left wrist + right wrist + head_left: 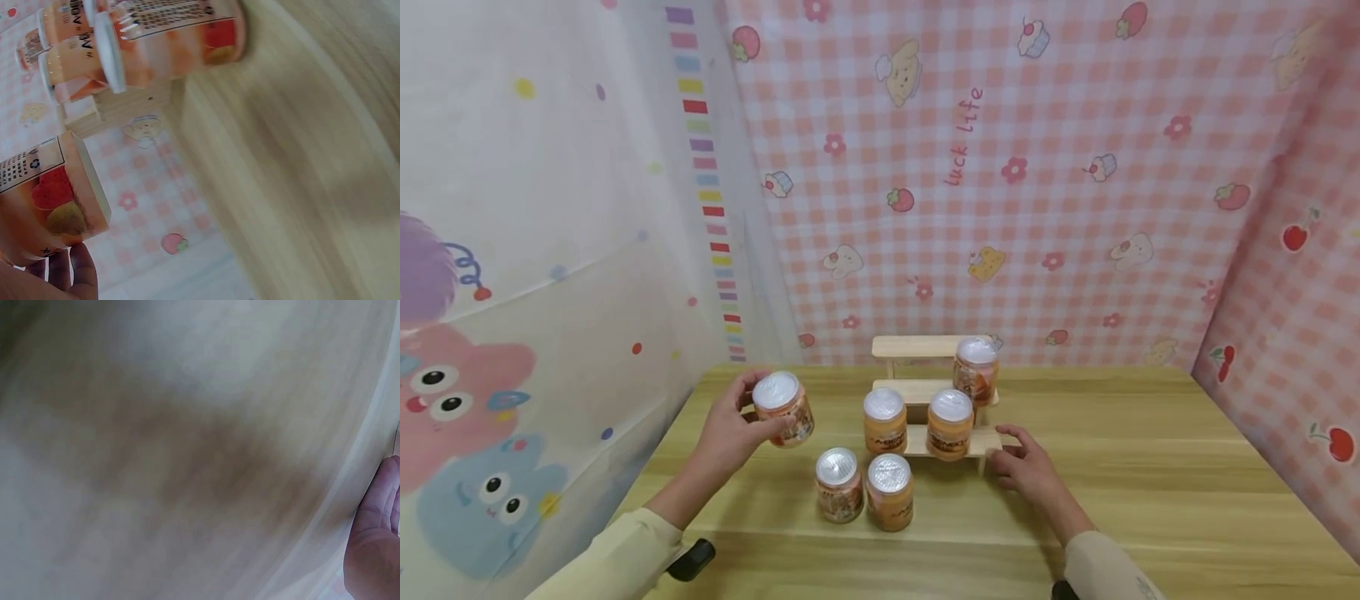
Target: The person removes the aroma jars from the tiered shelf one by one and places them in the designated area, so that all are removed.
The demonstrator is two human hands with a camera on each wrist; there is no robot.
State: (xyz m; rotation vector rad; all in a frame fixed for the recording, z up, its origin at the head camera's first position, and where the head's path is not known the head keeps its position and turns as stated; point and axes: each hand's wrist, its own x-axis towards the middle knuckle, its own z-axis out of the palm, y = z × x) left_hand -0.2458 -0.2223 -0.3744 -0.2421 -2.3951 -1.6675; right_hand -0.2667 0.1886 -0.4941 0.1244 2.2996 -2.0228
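My left hand (737, 425) grips a jar (784, 412) with a silvery lid and orange printed label, tilted and raised left of a wooden step rack (934, 346). In the left wrist view, fingers show under this jar (53, 194). My right hand (1033, 475) holds the right end of the rack's lowest step, fingers curled at its edge. Two similar jars, one on the left (885, 423) and one on the right (950, 427), stand on that step. Another jar (976, 371) is on the middle step's right end.
Two more jars, one patterned (838, 487) and one plain orange (891, 493), stand side by side on the wood-grain table (1120, 500) before the rack. A pink checked cloth (1060, 217) hangs behind; a white printed sheet (587, 250) hangs at left.
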